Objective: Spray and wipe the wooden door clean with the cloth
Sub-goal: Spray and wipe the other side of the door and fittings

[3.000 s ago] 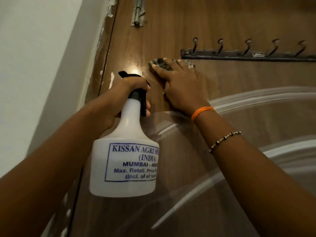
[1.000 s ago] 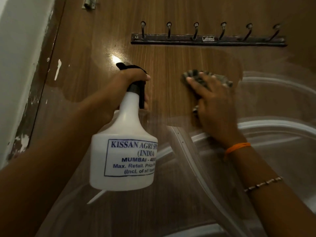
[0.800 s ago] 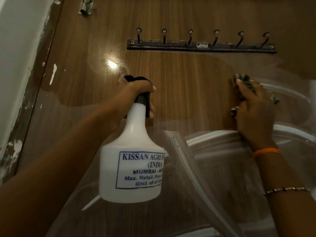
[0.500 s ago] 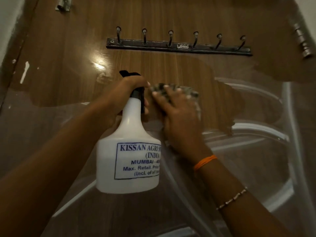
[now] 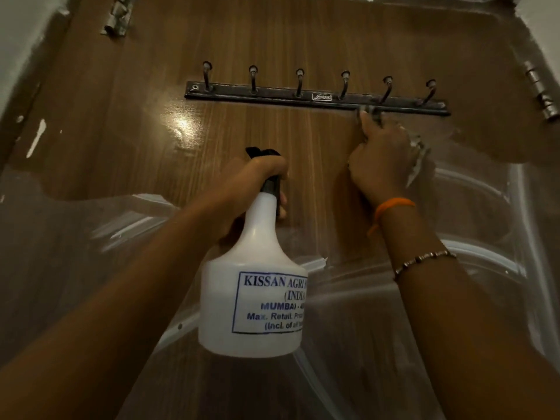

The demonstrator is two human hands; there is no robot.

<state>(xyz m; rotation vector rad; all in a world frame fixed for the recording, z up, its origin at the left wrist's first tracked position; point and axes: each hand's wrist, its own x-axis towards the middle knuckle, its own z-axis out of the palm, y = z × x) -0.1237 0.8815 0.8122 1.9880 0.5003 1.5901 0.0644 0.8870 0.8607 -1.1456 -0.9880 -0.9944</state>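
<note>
The brown wooden door (image 5: 272, 40) fills the view, glossy with a light glare. My left hand (image 5: 257, 183) grips the black trigger head of a white spray bottle (image 5: 254, 298) with a blue printed label, held up in front of the door. My right hand (image 5: 378, 159) presses a dark patterned cloth (image 5: 371, 112) flat against the door, just under the right part of the hook rail. Most of the cloth is hidden beneath my fingers.
A dark metal rail with several hooks (image 5: 315, 97) is screwed across the door. A latch (image 5: 116, 16) sits top left and hinges (image 5: 542, 92) on the right edge. The white wall (image 5: 18, 31) borders the left. Clear plastic sheeting (image 5: 454, 298) covers the lower door.
My right hand slid the cloth from beside the bottle's nozzle up and to the right, to just under the hook rail. The left hand keeps holding the bottle.
</note>
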